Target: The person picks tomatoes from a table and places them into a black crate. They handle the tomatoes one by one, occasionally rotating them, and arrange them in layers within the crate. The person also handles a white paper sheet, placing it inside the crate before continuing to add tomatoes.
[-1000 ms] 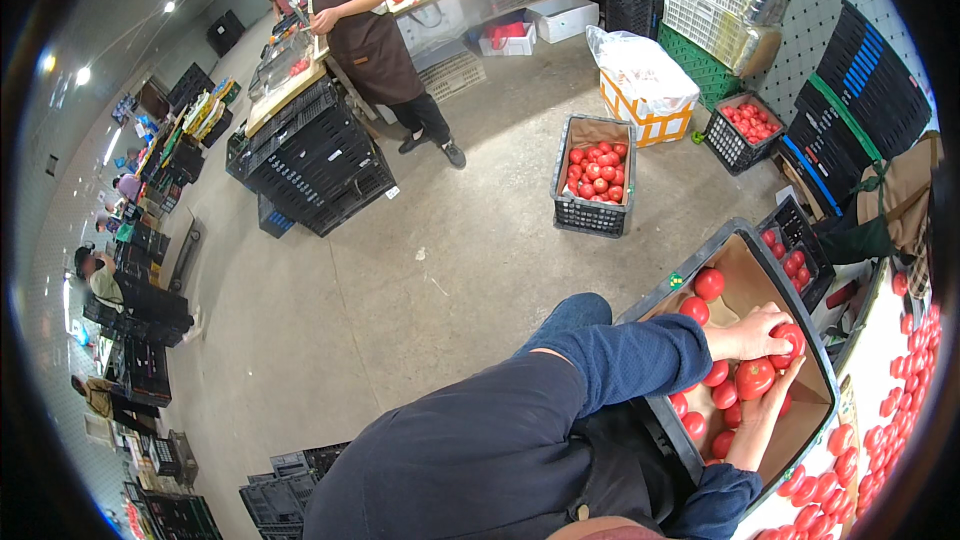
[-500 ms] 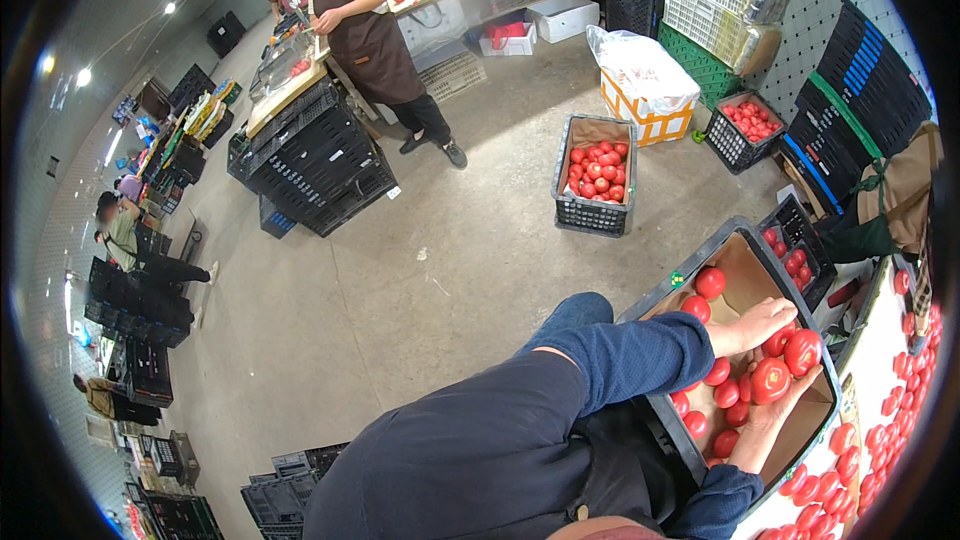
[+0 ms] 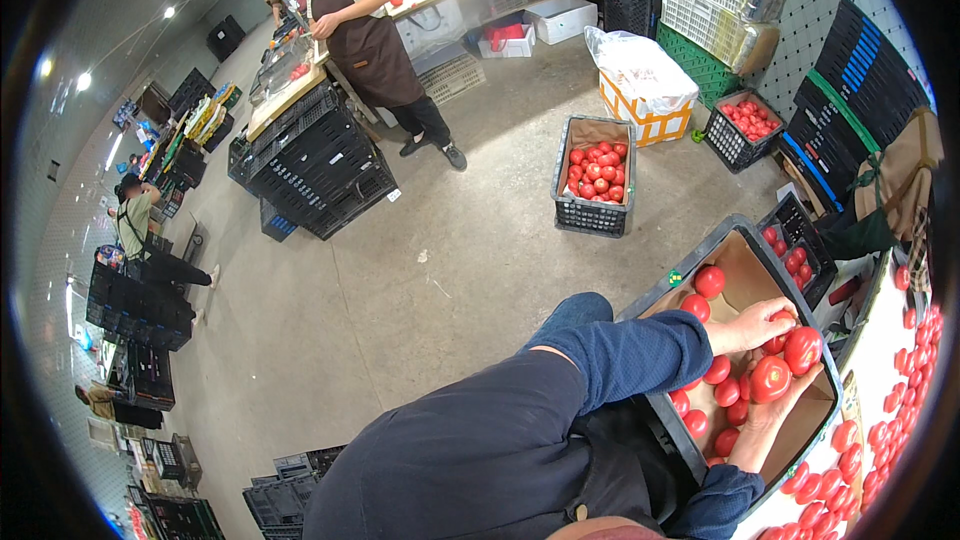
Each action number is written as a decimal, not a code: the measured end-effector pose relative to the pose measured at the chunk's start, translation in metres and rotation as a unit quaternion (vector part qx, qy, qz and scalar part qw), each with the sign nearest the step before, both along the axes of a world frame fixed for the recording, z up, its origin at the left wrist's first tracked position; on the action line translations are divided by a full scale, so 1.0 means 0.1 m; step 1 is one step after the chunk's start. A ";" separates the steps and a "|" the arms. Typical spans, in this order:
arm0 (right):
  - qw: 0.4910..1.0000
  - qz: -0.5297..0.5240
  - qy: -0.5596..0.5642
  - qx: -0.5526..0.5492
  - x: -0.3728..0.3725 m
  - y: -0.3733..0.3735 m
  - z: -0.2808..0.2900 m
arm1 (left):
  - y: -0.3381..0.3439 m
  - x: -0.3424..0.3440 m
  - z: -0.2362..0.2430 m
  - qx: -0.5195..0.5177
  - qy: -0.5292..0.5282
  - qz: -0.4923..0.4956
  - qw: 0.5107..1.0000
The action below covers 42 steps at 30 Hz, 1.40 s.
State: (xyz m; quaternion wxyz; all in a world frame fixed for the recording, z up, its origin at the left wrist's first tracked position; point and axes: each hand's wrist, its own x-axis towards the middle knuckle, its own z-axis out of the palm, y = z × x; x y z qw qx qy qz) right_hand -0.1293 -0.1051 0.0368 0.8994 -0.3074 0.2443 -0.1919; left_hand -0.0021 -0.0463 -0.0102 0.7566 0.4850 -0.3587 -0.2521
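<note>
My left hand (image 3: 750, 330) reaches across a grey-rimmed, paper-lined crate (image 3: 675, 273), fingers curled over a red tomato (image 3: 775, 343) at its right side. My right hand (image 3: 770, 415) cups two larger tomatoes, one (image 3: 770, 380) nearer me and one (image 3: 803, 348) by the crate's right wall, with its fingertips partly hidden behind them. Other loose tomatoes (image 3: 709, 281) lie on the brown lining. Just right of the crate, many tomatoes (image 3: 830, 485) are spread on a pale surface.
Crates of tomatoes (image 3: 596, 172) (image 3: 742, 118) stand on the floor, near an orange-and-white box (image 3: 646, 90). A co-worker in a brown apron (image 3: 370, 50) stands at a bench beside stacked black crates (image 3: 310, 160). Another person (image 3: 140, 230) is at far left; crate stacks (image 3: 850, 80) line the right.
My right hand and its tomatoes shifted slightly right. My left hand's fingers straightened half a second ago and now curl over a tomato. The far-left person moved.
</note>
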 end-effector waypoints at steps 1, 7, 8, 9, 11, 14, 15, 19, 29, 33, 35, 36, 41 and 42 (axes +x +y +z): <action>1.000 -0.007 0.001 0.004 0.01 0.01 0.03 | 0.00 -0.01 0.00 -0.017 0.008 -0.006 1.000; 0.999 -0.043 -0.014 0.008 0.08 0.26 0.33 | 0.05 0.03 0.10 -0.069 0.070 -0.045 0.994; 1.000 -0.028 -0.012 -0.003 0.05 0.20 0.28 | 0.04 0.03 0.10 -0.074 0.096 -0.055 0.991; 1.000 -0.015 -0.010 -0.015 -0.01 0.10 0.17 | 0.02 0.01 0.10 -0.079 0.122 -0.067 0.987; 0.996 -0.044 0.012 -0.071 0.00 0.21 0.27 | -0.04 0.02 0.01 -0.071 0.066 -0.029 0.995; 0.995 -0.058 0.024 -0.074 0.02 0.03 0.10 | 0.15 0.02 0.36 0.067 0.000 0.019 0.998; 0.998 -0.034 0.018 -0.050 0.05 0.03 0.05 | 0.12 0.10 0.15 0.083 0.107 -0.015 0.991; 0.998 -0.044 -0.028 0.035 -0.01 -0.13 -0.04 | 0.09 0.09 0.27 0.066 0.279 -0.020 0.958; 0.988 0.043 -0.119 0.089 -0.09 -0.18 0.05 | 0.08 0.08 0.20 0.108 0.181 -0.009 0.978; 0.989 0.038 -0.110 0.088 -0.10 -0.19 0.04 | 0.08 0.08 0.18 0.107 0.180 -0.022 0.978; 0.990 0.038 -0.111 0.079 -0.11 -0.19 0.04 | 0.07 0.09 0.15 0.106 0.175 -0.035 0.978; 0.990 0.039 -0.113 0.073 -0.12 -0.20 0.04 | 0.06 0.10 0.13 0.104 0.176 -0.041 0.978; 0.992 0.016 -0.103 0.072 -0.10 -0.22 0.04 | 0.09 0.04 0.23 0.097 0.174 -0.067 0.978; 0.993 0.005 -0.092 0.067 -0.10 -0.22 0.05 | 0.09 0.02 0.24 0.096 0.171 -0.072 0.978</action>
